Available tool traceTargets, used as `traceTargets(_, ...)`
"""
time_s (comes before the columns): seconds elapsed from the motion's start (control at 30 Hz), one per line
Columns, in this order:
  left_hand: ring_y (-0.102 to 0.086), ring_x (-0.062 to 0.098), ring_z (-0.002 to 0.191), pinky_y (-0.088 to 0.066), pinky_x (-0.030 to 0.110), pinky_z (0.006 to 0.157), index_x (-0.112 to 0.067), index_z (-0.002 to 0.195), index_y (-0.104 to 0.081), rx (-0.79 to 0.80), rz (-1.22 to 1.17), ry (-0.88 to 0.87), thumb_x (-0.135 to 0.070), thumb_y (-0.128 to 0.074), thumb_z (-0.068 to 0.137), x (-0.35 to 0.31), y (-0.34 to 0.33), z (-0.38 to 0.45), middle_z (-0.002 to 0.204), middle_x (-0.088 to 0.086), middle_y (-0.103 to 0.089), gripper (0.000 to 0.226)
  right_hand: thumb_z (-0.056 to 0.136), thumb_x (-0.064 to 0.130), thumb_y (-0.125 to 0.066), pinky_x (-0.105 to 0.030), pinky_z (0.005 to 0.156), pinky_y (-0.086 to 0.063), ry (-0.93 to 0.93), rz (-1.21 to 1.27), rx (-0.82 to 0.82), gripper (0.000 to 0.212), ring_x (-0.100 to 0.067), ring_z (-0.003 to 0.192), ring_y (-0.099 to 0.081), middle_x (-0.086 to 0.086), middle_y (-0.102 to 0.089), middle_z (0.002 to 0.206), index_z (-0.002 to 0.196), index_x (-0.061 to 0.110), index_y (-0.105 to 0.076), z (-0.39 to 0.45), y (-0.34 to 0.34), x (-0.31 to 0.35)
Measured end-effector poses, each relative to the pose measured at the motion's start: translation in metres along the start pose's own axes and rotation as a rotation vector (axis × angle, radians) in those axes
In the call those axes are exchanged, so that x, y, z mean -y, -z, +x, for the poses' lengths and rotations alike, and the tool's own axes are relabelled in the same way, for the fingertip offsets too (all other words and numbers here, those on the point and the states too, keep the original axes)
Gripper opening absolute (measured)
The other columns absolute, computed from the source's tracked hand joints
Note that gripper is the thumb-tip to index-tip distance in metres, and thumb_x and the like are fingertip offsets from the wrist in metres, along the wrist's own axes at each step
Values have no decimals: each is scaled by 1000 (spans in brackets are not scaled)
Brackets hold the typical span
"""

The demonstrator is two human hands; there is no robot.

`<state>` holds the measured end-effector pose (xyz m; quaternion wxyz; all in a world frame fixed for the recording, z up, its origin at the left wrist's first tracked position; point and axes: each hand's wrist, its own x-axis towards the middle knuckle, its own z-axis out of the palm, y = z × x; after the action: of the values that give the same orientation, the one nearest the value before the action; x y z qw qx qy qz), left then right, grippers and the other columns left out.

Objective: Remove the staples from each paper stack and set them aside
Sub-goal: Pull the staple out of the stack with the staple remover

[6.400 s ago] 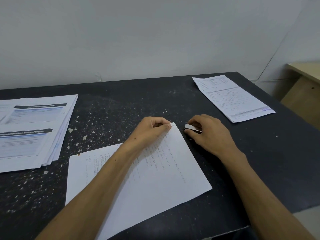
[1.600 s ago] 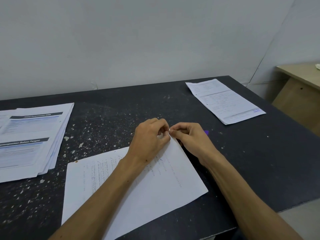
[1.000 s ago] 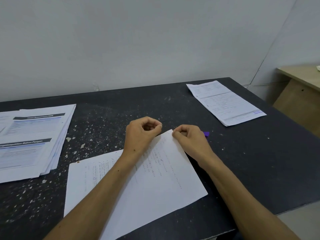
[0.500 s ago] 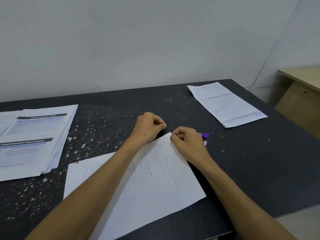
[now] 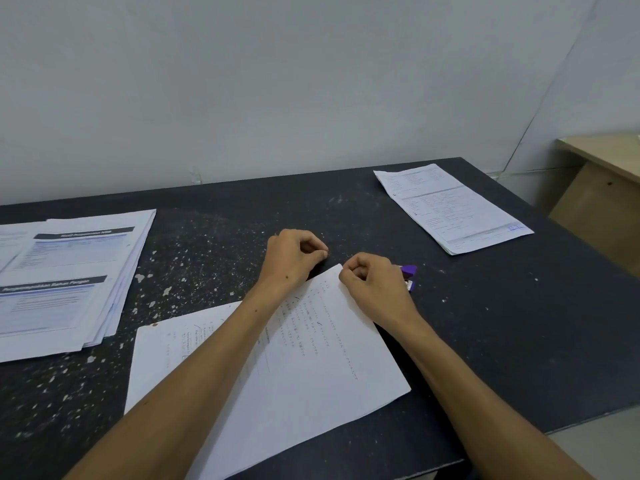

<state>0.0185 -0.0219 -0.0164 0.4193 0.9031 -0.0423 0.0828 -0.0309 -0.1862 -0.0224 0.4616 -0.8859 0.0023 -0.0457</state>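
Centre frame: left hand (image 5: 294, 259) curled, contents indiscernible; right hand (image 5: 372, 282) pinches upper corner of paper stack (image 5: 311, 368)

A dark, paint-flecked table (image 5: 485, 341) carries a handwritten paper stack (image 5: 311, 368) under both forearms, a purple staple remover (image 5: 408, 271) just past the right hand (image 5: 374, 289), printed sheets (image 5: 450, 206) beyond it, and a fanned pile (image 5: 69, 278) far off the left hand (image 5: 294, 258).

Left hand (image 5: 292, 258) and right hand (image 5: 372, 284) (fingers curled), forearms converging.
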Motion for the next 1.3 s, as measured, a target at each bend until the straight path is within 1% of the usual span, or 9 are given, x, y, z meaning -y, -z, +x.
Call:
traceTargets(0.23, -70, 6, 82, -59, 24, 70, -19, 87, -79, -9, -53, -9, -17, -81, 89, 1, 4, -1, 84, -7, -75, 3, 97, 23, -65, -28, 76, -56, 7, -16, 0, 10, -11, 79, -69, 5, -74, 79, 97, 16, -72, -1, 0, 0)
traceTargets(0.33, -70, 6, 83, -58, 19, 61, -23, 92, -78, -16, -86, 7, -22, -73, 97, 2, 8, -4, 85, -8, -74, 7, 97, 23, -65, -28, 79, -57, 13, -19, 3, 10, -10, 81, -69, 7, -74, 81, 99, 17, -73, -1, 0, 1)
traceTargets(0.5, -69, -1, 88, -53, 17, 80, -27, 95, -81, 135, -61, -65, -25, -66, 99, 1, 19, -17, 89, -18, -76, 16, 99, 21, -64, -13, 71, -49, 50, 54, -3, 8, -3, 82, -69, 10, -73, 82, 98, 16, -71, -4, 2, 1)
traceTargets(0.6, -69, 0, 86, -51, 14, 75, -25, 94, -81, 194, -64, -82, -22, -67, 97, 1, 23, -26, 90, -15, -76, 15, 99, 20, -66, -6, 67, -47, 83, 87, -11, 7, 4, 85, -67, 13, -73, 84, 96, 17, -72, -5, 3, 1)
traceTargets(0.73, -71, 8, 82, -61, 32, 77, -27, 87, -79, 234, -78, -96, -22, -71, 92, 7, 22, -31, 85, -11, -76, 11, 99, 22, -66, -4, 68, -46, 94, 108, -5, 8, 7, 88, -65, 14, -73, 88, 97, 18, -73, -8, 5, 1)
traceTargets(0.93, -72, 13, 82, -62, 39, 79, -25, 87, -79, 233, -140, -106, -21, -70, 93, 11, 19, -35, 85, -8, -76, 11, 98, 21, -68, -11, 73, -51, 210, -67, -31, 11, 2, 84, -69, 13, -75, 90, 104, 19, -77, -15, 10, 4)
traceTargets(1.1, -69, 2, 76, -55, 21, 72, -22, 88, -79, 203, -129, -104, -19, -71, 93, 12, 16, -36, 84, -13, -75, 10, 96, 21, -69, -31, 83, -58, 341, -251, -214, 12, -3, 87, -68, 14, -74, 96, 107, 25, -74, -7, 46, 9)
traceTargets(1.2, -70, 6, 75, -58, 26, 72, -22, 83, -78, 192, -140, -115, -16, -70, 90, 13, 15, -36, 80, -12, -76, 12, 95, 37, -71, -38, 89, -55, 215, -440, -33, 14, -11, 96, -64, 10, -70, 100, 104, 26, -71, 15, 73, 3)
traceTargets(1.3, -69, 4, 76, -57, 25, 73, -23, 83, -77, 193, -123, -120, -17, -71, 90, 13, 14, -37, 80, -14, -75, 12, 86, 56, -75, -41, 88, -56, 47, -637, 192, 34, -15, 98, -63, 9, -69, 101, 103, 28, -68, 27, 79, -2)
